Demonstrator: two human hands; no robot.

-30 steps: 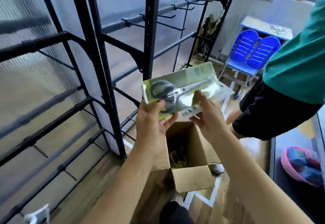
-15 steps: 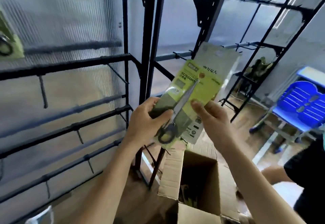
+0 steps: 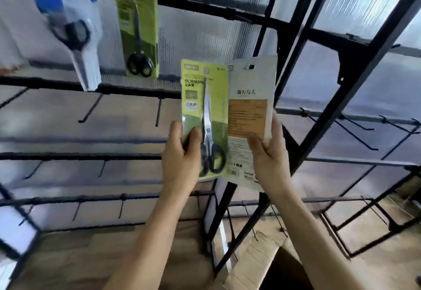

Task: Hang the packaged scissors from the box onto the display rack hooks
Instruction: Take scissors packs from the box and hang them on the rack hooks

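Seen from the head camera, the person is holding two packs up in front of the rack (image 3: 273, 22). The left hand (image 3: 180, 153) is pinching the green scissors pack (image 3: 205, 116) low down, with the thumb on the front. The right hand (image 3: 271, 160) is gripping the white pack (image 3: 250, 116), which is touching it at 3 o'clock. Both are standing upright, I think so their top holes can meet a hook (image 3: 158, 112). The hanging pack (image 3: 139, 37) is dangling at 10 o'clock. The box (image 3: 262, 255) is sitting at 5 o'clock.

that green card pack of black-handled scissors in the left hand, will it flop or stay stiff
Probably stiff: the green card pack of black-handled scissors stands upright though the left hand grips only its lower part. Likely bottom-heavy: the handles sit low.
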